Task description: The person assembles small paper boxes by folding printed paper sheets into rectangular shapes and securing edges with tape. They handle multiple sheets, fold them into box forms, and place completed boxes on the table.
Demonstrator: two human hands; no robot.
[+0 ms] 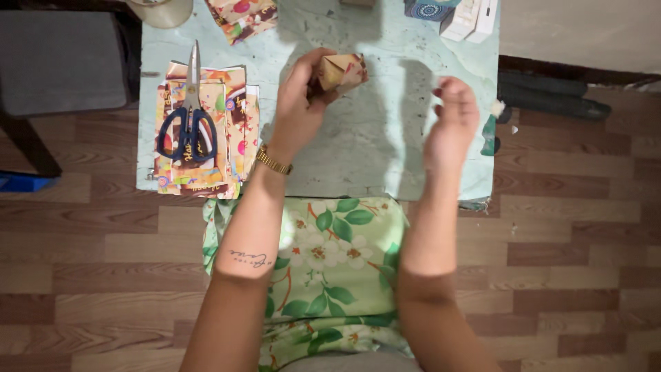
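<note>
Now wrapped box (342, 71) in left hand (297, 114)

Just one view here, head-mounted, looking pretty much straight down from above the person's lap. The pale table (358, 145) fills the upper middle of the frame and the wooden floor (571, 262) wraps the sides and bottom. It's close, forearms reaching up from the bottom edge. No second view overlaps it.

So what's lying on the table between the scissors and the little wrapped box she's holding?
Nothing but bare pale-blue table between the scissors and the wrapped box, apart from the left hand gripping the box, as the head view shows.
</note>
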